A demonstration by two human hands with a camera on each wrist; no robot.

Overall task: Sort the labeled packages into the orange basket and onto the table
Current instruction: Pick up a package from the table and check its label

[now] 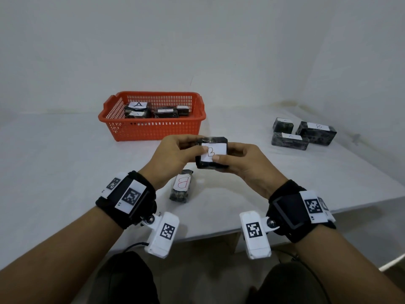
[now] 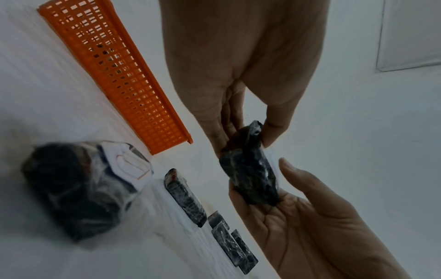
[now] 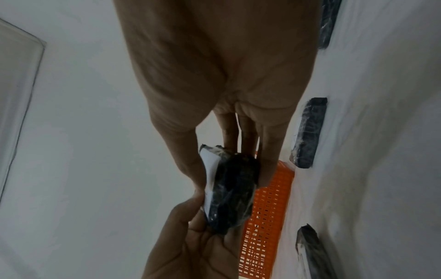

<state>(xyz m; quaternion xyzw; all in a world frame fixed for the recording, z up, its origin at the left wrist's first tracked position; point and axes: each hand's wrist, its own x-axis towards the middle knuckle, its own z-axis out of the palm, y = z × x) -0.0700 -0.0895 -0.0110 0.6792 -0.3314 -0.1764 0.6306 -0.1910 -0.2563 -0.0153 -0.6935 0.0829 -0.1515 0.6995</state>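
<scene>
Package [image 1: 211, 153], blocky, dark, film-wrapped

Looks like a plain test or recording room, not a home or shop. Bare white walls [image 1: 197, 40], no decoration. One white table [image 1: 65, 161] pushed against the far wall. On it only an orange basket [image 1: 151, 130] of dark wrapped packages with hand-lettered paper labels, and three more such packages [image 1: 304, 134] at far right. Black wrist straps carrying white camera units with printed square markers [image 1: 167, 231], cables trailing below the near table edge.
</scene>
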